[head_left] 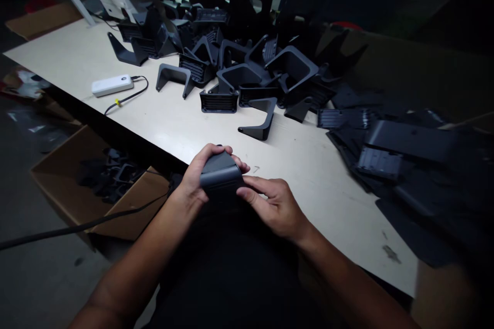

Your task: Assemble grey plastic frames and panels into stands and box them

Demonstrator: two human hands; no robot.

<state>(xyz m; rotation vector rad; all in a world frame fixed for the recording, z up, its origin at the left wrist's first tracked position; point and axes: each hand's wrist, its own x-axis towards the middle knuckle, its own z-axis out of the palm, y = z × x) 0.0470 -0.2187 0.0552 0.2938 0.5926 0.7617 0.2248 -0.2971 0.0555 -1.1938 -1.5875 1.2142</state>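
Note:
Over the table's front edge I hold a dark grey plastic bracket (221,177) with a smooth rounded face turned toward me. My left hand (193,177) wraps around its left side, thumb along the top and fingers behind. At its right end, the thumb and bent index finger of my right hand (272,203) pinch the edge; the other fingers are curled in. Whether a small piece sits between those fingertips is hidden. Beyond my hands, a similar U-shaped bracket (266,119) lies on its side on the table.
More dark brackets (239,76) are heaped across the pale table (162,131). A white power bank (111,85) with a black cable lies at left. Dark panels (412,139) pile up at right. Below left, an open cardboard box (64,175) holds dark parts.

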